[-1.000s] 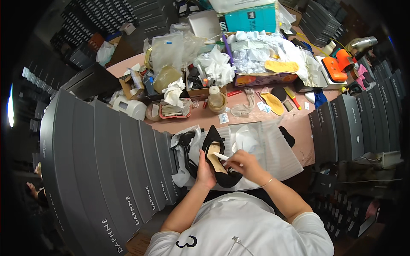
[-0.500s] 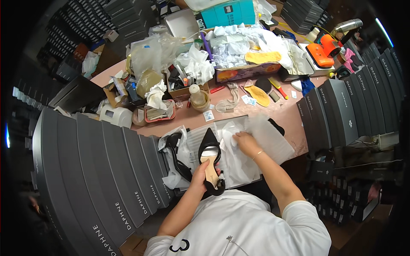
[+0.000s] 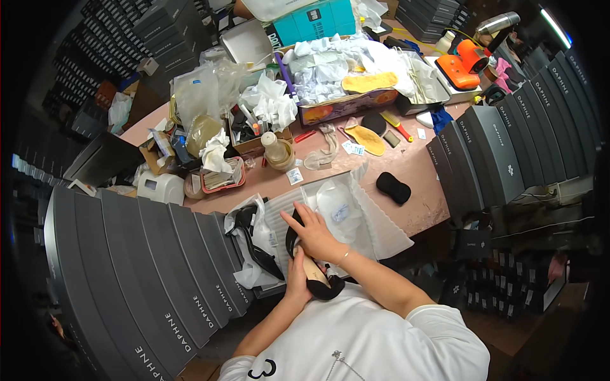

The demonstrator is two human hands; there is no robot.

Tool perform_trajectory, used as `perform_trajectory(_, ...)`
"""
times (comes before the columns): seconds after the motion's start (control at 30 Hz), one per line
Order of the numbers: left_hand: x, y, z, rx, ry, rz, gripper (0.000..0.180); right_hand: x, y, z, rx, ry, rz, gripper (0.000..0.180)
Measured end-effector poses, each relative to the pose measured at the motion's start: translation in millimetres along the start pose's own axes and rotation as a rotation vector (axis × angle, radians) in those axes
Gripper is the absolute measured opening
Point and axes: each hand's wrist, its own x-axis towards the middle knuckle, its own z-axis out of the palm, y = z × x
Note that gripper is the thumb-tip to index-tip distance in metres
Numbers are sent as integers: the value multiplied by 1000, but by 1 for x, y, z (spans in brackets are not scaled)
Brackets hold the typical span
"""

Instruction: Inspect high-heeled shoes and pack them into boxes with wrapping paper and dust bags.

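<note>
– Where was the black shoe (image 3: 316,274)?
– Low in the middle of the frame, over the open box of white paper (image 3: 375,219). Sat under the right hand (image 3: 316,232).
– And that hand?
– Lay flat on the shoe's front, fingers spread.
– The left hand (image 3: 297,279)?
– Just below, wrapped round the shoe's left side. Held tight.
– Anything beside?
– Another black shoe (image 3: 254,244), just left, on white wrap.
</note>
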Motion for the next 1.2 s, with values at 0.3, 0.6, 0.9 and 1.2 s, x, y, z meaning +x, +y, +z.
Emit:
perform_trajectory(0.3, 19, 18, -28, -96, -13, -44, 51, -11, 53, -49, 470, -77, 135, 29)
perform_trajectory(0.6, 12, 12, -8, -132, -58, -8, 53, -22, 14, -25, 83, -134, 107, 28)
perform_trajectory(0.9, 20, 47, -29, -225, -313, -102, 50, -19, 41, -52, 253, 200, -27, 34)
perform_trajectory(1.2, -5, 27, -3, -33, -197, -139, 56, -12, 15, -17, -142, -128, -229, 13)
